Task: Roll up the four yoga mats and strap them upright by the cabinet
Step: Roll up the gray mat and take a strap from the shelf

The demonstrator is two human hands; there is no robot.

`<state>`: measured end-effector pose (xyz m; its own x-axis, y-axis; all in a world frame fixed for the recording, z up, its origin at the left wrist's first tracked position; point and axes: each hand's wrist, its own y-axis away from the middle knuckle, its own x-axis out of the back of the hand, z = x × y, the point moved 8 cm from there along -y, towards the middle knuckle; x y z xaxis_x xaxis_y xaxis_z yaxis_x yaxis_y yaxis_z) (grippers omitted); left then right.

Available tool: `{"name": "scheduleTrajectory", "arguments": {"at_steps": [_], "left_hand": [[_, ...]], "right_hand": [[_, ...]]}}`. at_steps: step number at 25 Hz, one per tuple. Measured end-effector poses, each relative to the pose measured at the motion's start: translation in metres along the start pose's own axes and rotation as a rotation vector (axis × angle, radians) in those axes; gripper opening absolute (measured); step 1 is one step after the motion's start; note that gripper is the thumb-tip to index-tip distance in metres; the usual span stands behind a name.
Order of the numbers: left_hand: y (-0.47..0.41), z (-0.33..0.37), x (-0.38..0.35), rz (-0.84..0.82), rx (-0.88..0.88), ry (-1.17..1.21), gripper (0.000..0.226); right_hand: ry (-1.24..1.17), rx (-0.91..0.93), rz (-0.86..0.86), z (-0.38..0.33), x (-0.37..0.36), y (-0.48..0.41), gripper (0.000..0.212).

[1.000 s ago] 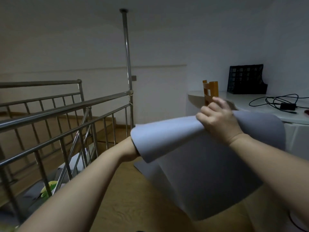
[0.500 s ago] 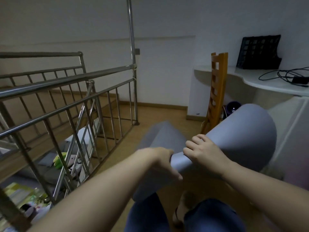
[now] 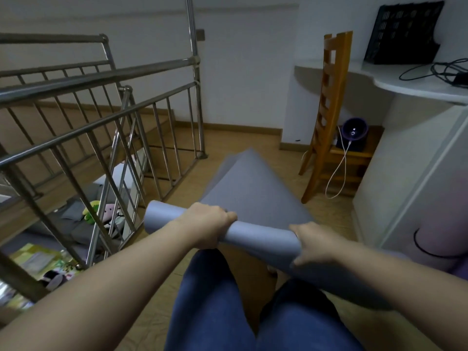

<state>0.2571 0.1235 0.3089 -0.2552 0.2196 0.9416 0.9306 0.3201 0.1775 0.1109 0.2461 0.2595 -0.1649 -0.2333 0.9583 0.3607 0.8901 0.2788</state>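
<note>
A grey-blue yoga mat (image 3: 253,193) is partly rolled into a tube just above my knees, and its loose end slopes away down to the wooden floor. My left hand (image 3: 207,222) grips the roll left of its middle, fingers curled over the top. My right hand (image 3: 312,243) grips the roll's right part from above. The white cabinet (image 3: 415,188) stands close by on the right. No other mats and no strap show in the head view.
A steel stair railing (image 3: 106,102) fences the stairwell on the left, with toys and cushions below. A wooden chair (image 3: 326,117) stands tucked under a white desk (image 3: 415,84) that carries a black file holder (image 3: 402,31) and cables. A purple device (image 3: 354,130) sits on the chair seat.
The mat has come down from chest height to just above my knees. Both hands have shifted apart along the roll, and the view has tilted down toward the floor.
</note>
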Motion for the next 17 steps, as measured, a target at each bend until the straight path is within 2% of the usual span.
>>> {"name": "scheduleTrajectory", "arguments": {"at_steps": [2,3,5,7,9,10,12,15,17], "left_hand": [[0.000,-0.006,-0.018,-0.101,0.072,0.178,0.058],[-0.002,-0.003,-0.023,-0.130,0.086,0.275,0.065],[-0.008,0.013,-0.027,-0.110,0.081,0.390,0.067],[-0.013,0.031,-0.025,0.040,0.064,0.347,0.050],[-0.011,0.042,-0.021,0.290,0.031,0.238,0.037],[-0.008,0.044,-0.021,0.392,0.027,0.203,0.036],[-0.004,0.050,-0.022,0.552,0.026,0.195,0.039],[-0.006,0.071,-0.023,0.584,0.033,0.159,0.047],[-0.010,0.086,-0.026,0.538,0.024,0.163,0.060]], "right_hand": [[0.170,0.027,0.302,-0.014,0.022,0.002,0.038],[0.229,0.073,0.429,-0.024,0.027,0.005,0.036],[0.281,0.179,0.573,-0.037,0.024,0.010,0.043],[0.274,0.215,0.575,-0.039,0.017,0.016,0.053],[0.210,0.167,0.443,-0.026,0.013,0.021,0.059],[0.180,0.115,0.366,-0.016,0.011,0.024,0.060],[0.189,0.040,0.344,0.003,0.009,0.033,0.058],[0.204,0.017,0.401,0.005,-0.001,0.040,0.043],[0.185,0.026,0.430,0.005,-0.016,0.042,0.040]]}}
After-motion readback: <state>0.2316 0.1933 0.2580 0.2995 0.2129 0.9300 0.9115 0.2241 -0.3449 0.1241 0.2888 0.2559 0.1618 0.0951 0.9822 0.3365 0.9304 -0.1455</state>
